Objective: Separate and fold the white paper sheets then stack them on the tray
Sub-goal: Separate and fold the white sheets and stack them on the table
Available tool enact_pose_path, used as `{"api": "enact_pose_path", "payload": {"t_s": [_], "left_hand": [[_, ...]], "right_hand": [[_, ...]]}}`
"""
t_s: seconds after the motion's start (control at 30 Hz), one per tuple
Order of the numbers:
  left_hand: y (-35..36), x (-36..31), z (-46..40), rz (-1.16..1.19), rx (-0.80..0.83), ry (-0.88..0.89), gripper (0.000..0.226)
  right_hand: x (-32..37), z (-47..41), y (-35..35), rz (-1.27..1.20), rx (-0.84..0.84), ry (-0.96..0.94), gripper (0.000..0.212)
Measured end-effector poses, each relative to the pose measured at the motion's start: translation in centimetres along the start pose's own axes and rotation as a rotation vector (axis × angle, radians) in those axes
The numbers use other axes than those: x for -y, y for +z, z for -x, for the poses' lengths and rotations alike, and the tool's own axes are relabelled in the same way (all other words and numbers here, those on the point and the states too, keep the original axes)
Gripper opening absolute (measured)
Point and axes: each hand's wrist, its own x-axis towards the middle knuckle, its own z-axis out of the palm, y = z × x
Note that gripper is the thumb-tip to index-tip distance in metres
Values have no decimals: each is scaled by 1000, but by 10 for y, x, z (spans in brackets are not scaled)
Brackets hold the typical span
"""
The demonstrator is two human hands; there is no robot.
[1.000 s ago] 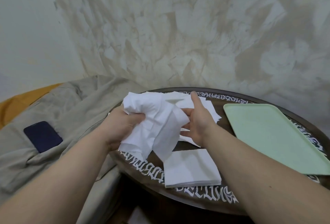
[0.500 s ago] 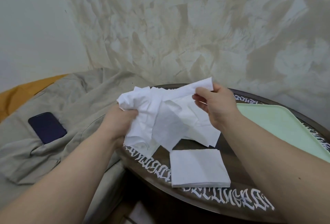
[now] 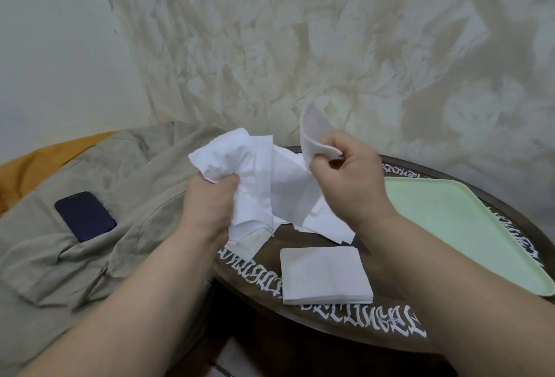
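gripping crumpled sheets (image 3: pixel 255 178), left hand (image 3: pixel 210 205); right hand (image 3: pixel 351 178) pinches one.

**Where things lie**

On the tabletop (image 3: pixel 264 310) a folded stack (image 3: pixel 324 274) sits at the near edge, with loose sheets (image 3: pixel 327 226) behind it. The tray (image 3: pixel 456 232) lies to the right. Left of the tabletop, a phone (image 3: pixel 85 216) rests on a cloth (image 3: pixel 126 184). A wall (image 3: pixel 330 46) stands behind.

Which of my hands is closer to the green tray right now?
Right. Your right hand pinches a sheet just beside the green tray's near-left edge. Your left hand grips the crumpled paper bunch farther off, across the table.
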Motion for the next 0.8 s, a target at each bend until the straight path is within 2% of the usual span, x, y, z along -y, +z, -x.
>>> {"api": "enact_pose_path", "payload": {"t_s": [0.07, 0.17, 0.23, 0.37, 0.47, 0.57, 0.7, 0.77, 0.8], "left_hand": [[-5, -2, 2, -2, -20, 13, 26], [-13, -7, 2, 31, -51, -3, 26], [-16, -9, 2, 79, -68, -27, 26], [-18, -10, 8, 153, -60, -69, 27], [-18, -8, 14, 186, -55, -90, 27], [-13, 0, 23, 198, -47, -111, 26], [-7, 17, 39, 169, 12, -80, 30], [-6, 27, 46, 133, 31, -60, 29], [-6, 32, 49, 119, 44, -53, 29]], "right_hand": [[2, -6, -9, -45, -105, 41, 16], [-3, -17, -26, -204, -223, 216, 15], [-7, -19, -34, -253, -258, 294, 18], [-10, -13, -36, -218, -301, 327, 24], [-8, -3, -33, -238, -219, 385, 18], [-5, 14, -19, -160, -35, 368, 12], [-16, 37, -5, 199, 200, 162, 21], [-26, 45, -1, 306, 245, 65, 32], [-29, 50, 0, 323, 263, 18, 30]]}}
